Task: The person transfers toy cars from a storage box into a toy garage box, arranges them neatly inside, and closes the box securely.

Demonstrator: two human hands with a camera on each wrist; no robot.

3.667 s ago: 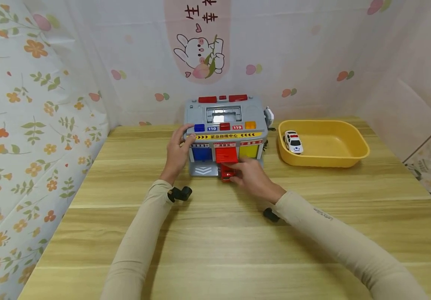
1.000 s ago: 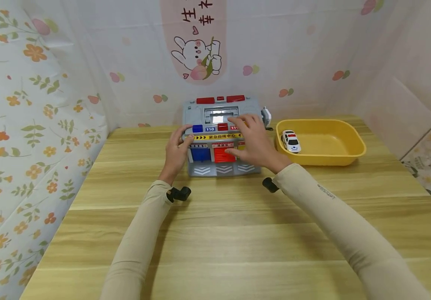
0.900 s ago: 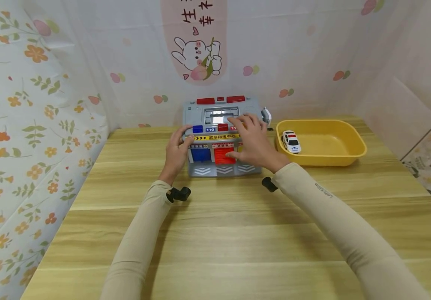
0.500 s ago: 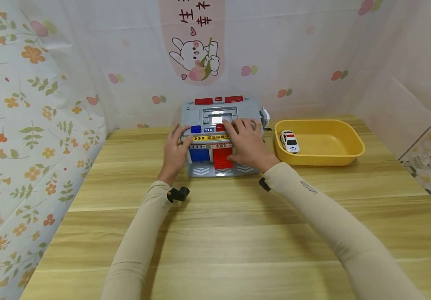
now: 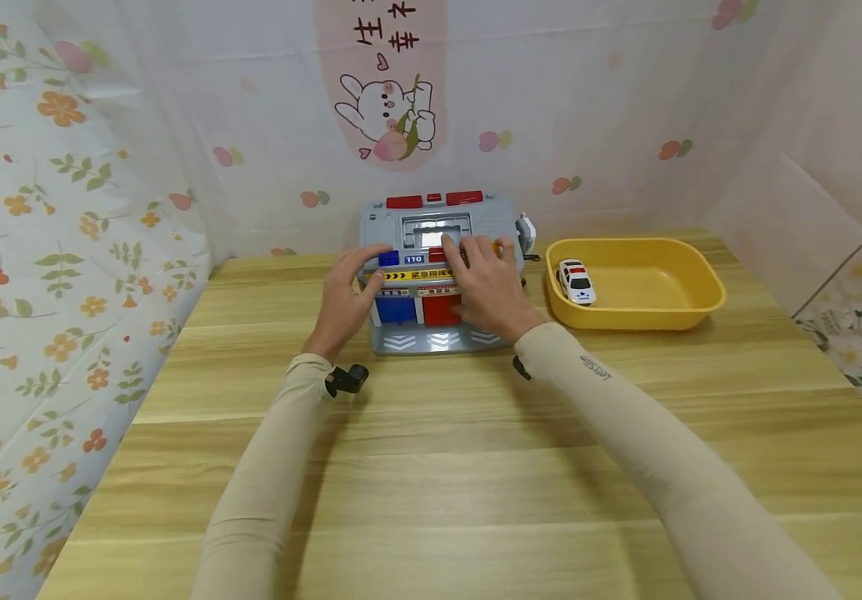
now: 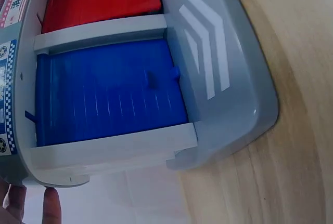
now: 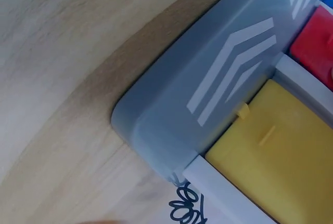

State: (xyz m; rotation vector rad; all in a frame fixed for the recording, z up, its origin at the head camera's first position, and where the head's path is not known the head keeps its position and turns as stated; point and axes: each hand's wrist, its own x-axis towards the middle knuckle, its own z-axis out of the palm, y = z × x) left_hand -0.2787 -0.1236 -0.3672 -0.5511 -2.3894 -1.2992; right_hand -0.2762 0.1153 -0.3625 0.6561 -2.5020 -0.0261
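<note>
A grey toy garage (image 5: 494,214) with red, blue and orange buttons on its roof stands at the back of the table. My left hand (image 5: 341,304) holds its left end, thumb on the front and fingers over the roof. Spread over the front edge, my right hand (image 5: 493,292) has its fingers at the red button (image 5: 436,255) and its thumb at the red door (image 5: 440,312). The left wrist view shows the blue door (image 6: 104,94) down, with a fingertip at the red one. The yellow door (image 7: 281,146) is down too, in the right wrist view.
To the right of the garage stands a yellow tray (image 5: 641,319) with a white toy police car (image 5: 577,283) at its left end. A patterned cloth (image 5: 266,192) hangs close behind. The wooden table (image 5: 431,483) stretches toward me.
Earlier my right hand held a red toy car under the raised red door; that car is out of view. The hand moved up to the roof. The red door swung out slightly, then back in.
</note>
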